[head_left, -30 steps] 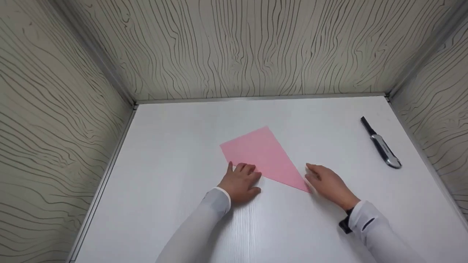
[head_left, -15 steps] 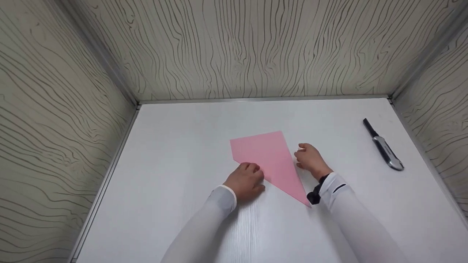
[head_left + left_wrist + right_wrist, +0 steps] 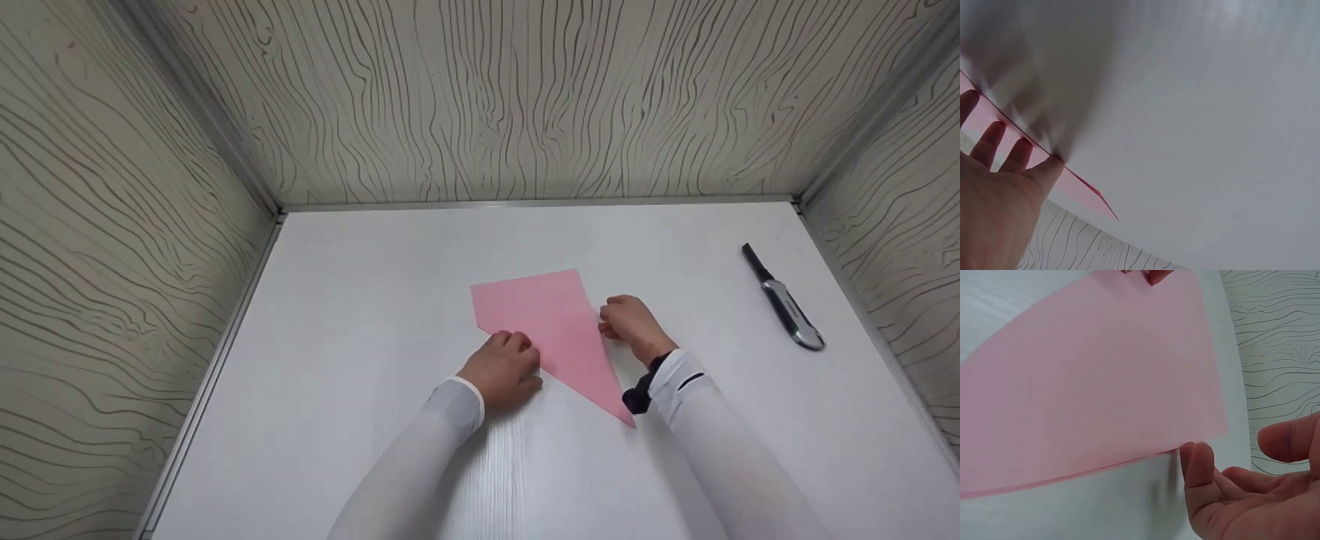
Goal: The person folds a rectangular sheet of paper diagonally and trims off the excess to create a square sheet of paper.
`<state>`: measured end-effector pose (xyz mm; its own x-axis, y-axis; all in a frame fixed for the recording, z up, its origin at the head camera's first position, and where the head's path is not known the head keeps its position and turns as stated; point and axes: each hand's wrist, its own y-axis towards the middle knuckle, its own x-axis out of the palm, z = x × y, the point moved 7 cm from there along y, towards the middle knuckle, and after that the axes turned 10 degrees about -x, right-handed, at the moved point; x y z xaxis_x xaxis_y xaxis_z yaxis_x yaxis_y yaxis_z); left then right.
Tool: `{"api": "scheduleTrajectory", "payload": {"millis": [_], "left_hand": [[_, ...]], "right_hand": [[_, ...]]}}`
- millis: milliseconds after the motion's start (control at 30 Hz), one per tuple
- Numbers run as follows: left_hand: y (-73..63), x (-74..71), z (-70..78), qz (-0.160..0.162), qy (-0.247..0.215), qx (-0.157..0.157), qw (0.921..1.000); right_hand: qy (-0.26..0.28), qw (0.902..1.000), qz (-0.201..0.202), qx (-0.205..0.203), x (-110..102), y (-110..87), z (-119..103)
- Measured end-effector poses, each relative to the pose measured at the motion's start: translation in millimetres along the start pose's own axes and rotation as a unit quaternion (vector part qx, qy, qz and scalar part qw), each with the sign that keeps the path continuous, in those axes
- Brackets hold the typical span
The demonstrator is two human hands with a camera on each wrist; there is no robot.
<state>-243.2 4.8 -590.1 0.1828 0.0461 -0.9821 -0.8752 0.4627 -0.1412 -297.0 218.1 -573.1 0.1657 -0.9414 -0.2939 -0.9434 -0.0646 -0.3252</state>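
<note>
A pink sheet of paper (image 3: 536, 304), folded into a pointed four-sided shape, lies on the white table. Its narrow point faces the near right. My left hand (image 3: 499, 373) rests on its near-left edge; in the left wrist view the fingertips of that hand (image 3: 999, 205) press along the fold. At the right edge is my right hand (image 3: 634, 326). The right wrist view has the fingertips of this hand (image 3: 1258, 498) touching the edge of the paper (image 3: 1100, 382), the thumb standing apart. There the paper's layers part slightly along that edge.
A black-and-grey cutter knife (image 3: 784, 300) with a dark, narrow tip lies at the right of the white table (image 3: 360, 315). Wood-patterned panels (image 3: 480, 105) stand at the back and both sides.
The paper has turned clockwise, its point coming nearer. My right hand has moved away from that point, up along the right edge, and now touches it. The left hand stays on the near-left edge.
</note>
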Motion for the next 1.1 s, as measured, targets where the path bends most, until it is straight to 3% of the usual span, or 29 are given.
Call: {"api": "scheduleTrajectory", "payload": {"millis": [600,967,1100], "left_hand": [[1.3,4.2,-2.4,0.0,-0.008,-0.004,1.0],[0.5,3.5,-2.1,-0.006,-0.002,-0.003,1.0],[-1.8,3.6,-5.6,-0.011,-0.035,-0.007,0.9993]], "right_hand": [[0.012,0.9997,0.0,0.019,16.6,6.1,7.1],[0.012,0.999,0.039,-0.017,9.1,10.3,10.6],[0.002,0.9991,0.035,-0.023,9.4,9.2,12.3]]}}
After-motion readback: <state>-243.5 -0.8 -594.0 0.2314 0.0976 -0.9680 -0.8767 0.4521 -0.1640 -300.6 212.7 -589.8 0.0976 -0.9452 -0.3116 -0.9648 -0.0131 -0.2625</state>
